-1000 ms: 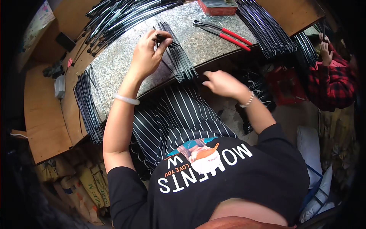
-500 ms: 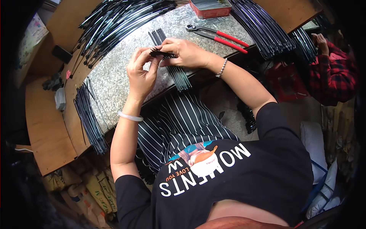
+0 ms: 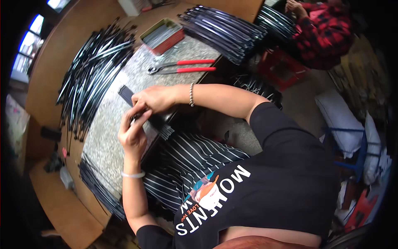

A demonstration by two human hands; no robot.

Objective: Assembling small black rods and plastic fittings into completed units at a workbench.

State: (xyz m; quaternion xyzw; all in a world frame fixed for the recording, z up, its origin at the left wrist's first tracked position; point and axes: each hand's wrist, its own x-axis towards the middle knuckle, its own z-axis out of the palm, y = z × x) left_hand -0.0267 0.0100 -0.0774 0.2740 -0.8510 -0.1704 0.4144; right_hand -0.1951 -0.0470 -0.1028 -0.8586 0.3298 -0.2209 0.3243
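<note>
A flat bundle of thin dark rods (image 3: 125, 93) lies slantwise on the speckled stone tabletop (image 3: 103, 137), its lower end near the table's front edge. Above its middle both hands meet. My left hand (image 3: 133, 130) is closed in a pinch around a small black piece, mostly hidden by the fingers. My right hand (image 3: 156, 98) has its fingers bent and pressed together against the left fingertips; what it grips is hidden. Motion blurs the fingertips. Beyond the right hand lie pliers (image 3: 182, 67) with red handles.
A large pile of dark rods (image 3: 93, 72) spreads at the left back. An open red tin (image 3: 163, 37) holds thin metal pieces. More rods (image 3: 224, 31) lie at the back right, others (image 3: 97, 186) at the near left. A co-worker's plaid sleeve (image 3: 321, 41) shows at the upper right.
The view has swung right, so the table, pliers and tin sit further left. Both hands stay together over the bundle; the comb-like black piece seen earlier is now mostly covered by fingers.
</note>
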